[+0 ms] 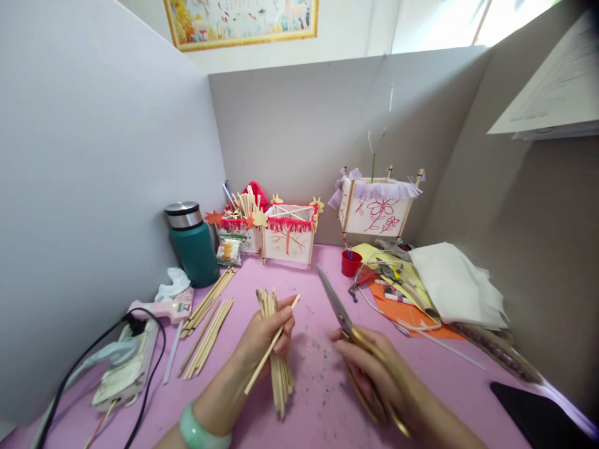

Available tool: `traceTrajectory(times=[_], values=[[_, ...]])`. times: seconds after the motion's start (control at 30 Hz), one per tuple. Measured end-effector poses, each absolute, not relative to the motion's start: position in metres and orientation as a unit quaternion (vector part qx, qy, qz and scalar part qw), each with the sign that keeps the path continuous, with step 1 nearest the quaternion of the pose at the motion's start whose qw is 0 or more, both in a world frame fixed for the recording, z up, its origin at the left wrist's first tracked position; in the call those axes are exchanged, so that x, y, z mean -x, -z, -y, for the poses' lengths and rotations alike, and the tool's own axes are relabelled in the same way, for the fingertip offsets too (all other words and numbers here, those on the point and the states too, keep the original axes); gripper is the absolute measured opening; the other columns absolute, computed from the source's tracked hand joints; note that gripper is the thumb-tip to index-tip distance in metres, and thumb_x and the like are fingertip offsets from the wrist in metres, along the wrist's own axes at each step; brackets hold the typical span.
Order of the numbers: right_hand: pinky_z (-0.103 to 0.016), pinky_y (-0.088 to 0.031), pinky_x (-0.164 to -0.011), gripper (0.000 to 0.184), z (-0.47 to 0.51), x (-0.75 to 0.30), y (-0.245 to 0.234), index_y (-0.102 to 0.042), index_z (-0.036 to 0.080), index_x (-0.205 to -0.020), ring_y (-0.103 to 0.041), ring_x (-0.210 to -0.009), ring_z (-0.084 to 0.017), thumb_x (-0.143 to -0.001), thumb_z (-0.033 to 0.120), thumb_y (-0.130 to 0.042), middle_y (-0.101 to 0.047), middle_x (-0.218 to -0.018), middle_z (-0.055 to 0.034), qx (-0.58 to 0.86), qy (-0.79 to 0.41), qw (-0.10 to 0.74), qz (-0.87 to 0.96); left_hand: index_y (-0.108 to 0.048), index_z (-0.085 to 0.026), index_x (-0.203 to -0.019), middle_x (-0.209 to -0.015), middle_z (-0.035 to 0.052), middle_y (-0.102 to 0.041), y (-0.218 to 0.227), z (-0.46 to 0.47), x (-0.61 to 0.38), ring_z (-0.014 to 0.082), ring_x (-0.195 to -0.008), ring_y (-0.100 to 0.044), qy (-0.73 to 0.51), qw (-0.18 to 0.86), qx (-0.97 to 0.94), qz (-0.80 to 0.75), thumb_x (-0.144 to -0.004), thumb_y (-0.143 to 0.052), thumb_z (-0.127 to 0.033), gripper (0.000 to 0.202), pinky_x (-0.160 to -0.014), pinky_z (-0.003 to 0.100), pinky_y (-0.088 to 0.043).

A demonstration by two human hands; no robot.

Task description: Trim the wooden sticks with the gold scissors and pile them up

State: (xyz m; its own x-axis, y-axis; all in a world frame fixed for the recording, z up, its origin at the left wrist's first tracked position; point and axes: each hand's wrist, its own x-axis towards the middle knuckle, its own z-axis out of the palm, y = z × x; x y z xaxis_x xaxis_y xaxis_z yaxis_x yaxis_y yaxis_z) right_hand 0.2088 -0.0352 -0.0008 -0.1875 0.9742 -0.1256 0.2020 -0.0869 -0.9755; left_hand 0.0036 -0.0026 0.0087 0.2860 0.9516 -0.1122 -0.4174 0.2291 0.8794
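My left hand (pixel 264 340) is closed around a bundle of thin wooden sticks (pixel 276 368) held upright above the pink table (pixel 322 405). One longer stick (pixel 271 346) lies slanted across my fingers. My right hand (pixel 374 368) grips gold-handled scissors (pixel 344 318), whose blades point up and to the left, close together. The scissor tips are a short way right of the stick bundle, not touching it. A green bangle (pixel 201 430) sits on my left wrist.
Loose sticks (pixel 208 318) and a pink glue gun (pixel 163 308) lie left. A teal flask (pixel 193 243), two paper lanterns (pixel 287 234) (pixel 377 206), a red cup (pixel 350 262), coloured paper (pixel 402 305) and white sheets (pixel 456 284) stand behind. Grey partitions close three sides.
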Motion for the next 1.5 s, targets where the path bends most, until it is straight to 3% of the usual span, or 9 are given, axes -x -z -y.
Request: traceTrajectory(times=[0.13, 0.23, 0.33, 0.4, 0.5, 0.83, 1.27, 1.37, 1.5], values=[[-0.015, -0.021, -0.037, 0.035, 0.03, -0.218, 0.0, -0.059, 0.016, -0.097, -0.032, -0.037, -0.003, -0.083, 0.047, -0.052, -0.042, -0.056, 0.0068, 0.39, -0.82, 0.282, 0.309, -0.052, -0.013, -0.121, -0.058, -0.0062, -0.048, -0.023, 0.0, 0.006, 0.0046, -0.036, -0.04, -0.473, 0.625, -0.46, -0.416, -0.075, -0.062, -0.036, 0.052, -0.038, 0.019, -0.027], [-0.014, -0.023, -0.037, 0.031, 0.025, -0.218, 0.008, -0.059, 0.013, -0.091, -0.038, -0.039, -0.002, -0.086, 0.043, -0.05, -0.044, -0.058, 0.0053, 0.403, -0.841, 0.27, 0.237, -0.055, -0.017, -0.119, -0.061, -0.0026, -0.054, -0.035, -0.009, 0.029, 0.0093, -0.04, -0.046, -0.398, 0.434, -0.565, -0.578, -0.079, -0.053, -0.039, 0.046, -0.041, 0.022, -0.032], [-0.015, -0.025, -0.037, 0.029, 0.024, -0.216, 0.011, -0.059, 0.014, -0.091, -0.039, -0.039, -0.003, -0.087, 0.041, -0.049, -0.046, -0.059, 0.0049, 0.409, -0.821, 0.297, 0.265, -0.067, -0.02, -0.1, -0.082, 0.0075, -0.067, -0.038, -0.022, 0.06, 0.0198, -0.074, -0.063, -0.165, 0.084, -0.646, -0.741, -0.079, -0.051, -0.036, 0.031, -0.064, 0.027, -0.044], [-0.016, -0.025, -0.037, 0.026, 0.024, -0.216, 0.01, -0.058, 0.015, -0.09, -0.039, -0.039, -0.003, -0.088, 0.039, -0.048, -0.046, -0.058, 0.0051, 0.408, -0.808, 0.315, 0.286, -0.069, -0.015, -0.092, -0.091, 0.0165, -0.068, -0.032, -0.03, 0.077, 0.03, -0.088, -0.063, -0.102, 0.018, -0.626, -0.773, -0.076, -0.053, -0.031, 0.028, -0.071, 0.035, -0.044], [-0.016, -0.027, -0.037, 0.025, 0.024, -0.215, 0.01, -0.057, 0.015, -0.089, -0.04, -0.039, -0.004, -0.089, 0.038, -0.047, -0.046, -0.057, 0.0051, 0.419, -0.799, 0.315, 0.295, -0.07, -0.011, -0.087, -0.091, 0.0217, -0.069, -0.017, -0.035, 0.091, 0.0345, -0.088, -0.063, -0.056, 0.006, -0.61, -0.79, -0.074, -0.053, -0.026, 0.026, -0.07, 0.038, -0.045], [-0.016, -0.028, -0.038, 0.024, 0.027, -0.208, 0.01, -0.054, 0.017, -0.088, -0.041, -0.038, -0.005, -0.087, 0.04, -0.047, -0.048, -0.055, 0.0061, 0.457, -0.774, 0.293, 0.325, -0.065, -0.009, -0.102, -0.102, 0.0246, -0.067, -0.005, -0.044, 0.101, 0.0361, -0.094, -0.062, -0.033, 0.001, -0.594, -0.804, -0.078, -0.046, -0.025, 0.035, -0.071, 0.038, -0.045], [-0.017, -0.03, -0.037, 0.022, 0.026, -0.207, 0.009, -0.052, 0.017, -0.088, -0.041, -0.038, -0.005, -0.087, 0.038, -0.046, -0.048, -0.054, 0.006, 0.463, -0.765, 0.292, 0.34, -0.069, -0.008, -0.086, -0.094, 0.0261, -0.068, -0.014, -0.042, 0.094, 0.0363, -0.091, -0.063, -0.081, 0.032, -0.601, -0.794, -0.07, -0.056, -0.025, 0.027, -0.071, 0.037, -0.044], [-0.016, -0.031, -0.036, 0.021, 0.025, -0.209, 0.011, -0.052, 0.017, -0.088, -0.041, -0.038, -0.005, -0.087, 0.037, -0.047, -0.049, -0.054, 0.0058, 0.454, -0.77, 0.29, 0.341, -0.068, -0.011, -0.076, -0.081, 0.0196, -0.068, -0.027, -0.039, 0.085, 0.0319, -0.081, -0.064, -0.132, 0.075, -0.619, -0.77, -0.068, -0.056, -0.025, 0.02, -0.065, 0.033, -0.043], [-0.017, -0.034, -0.035, 0.022, 0.025, -0.21, 0.01, -0.053, 0.017, -0.09, -0.041, -0.037, -0.006, -0.085, 0.039, -0.05, -0.05, -0.054, 0.0064, 0.436, -0.762, 0.312, 0.363, -0.063, -0.017, -0.069, -0.056, 0.0021, -0.059, -0.04, -0.023, 0.054, 0.0147, -0.049, -0.054, -0.21, 0.2, -0.669, -0.684, -0.073, -0.047, -0.026, 0.018, -0.047, 0.023, -0.039]])
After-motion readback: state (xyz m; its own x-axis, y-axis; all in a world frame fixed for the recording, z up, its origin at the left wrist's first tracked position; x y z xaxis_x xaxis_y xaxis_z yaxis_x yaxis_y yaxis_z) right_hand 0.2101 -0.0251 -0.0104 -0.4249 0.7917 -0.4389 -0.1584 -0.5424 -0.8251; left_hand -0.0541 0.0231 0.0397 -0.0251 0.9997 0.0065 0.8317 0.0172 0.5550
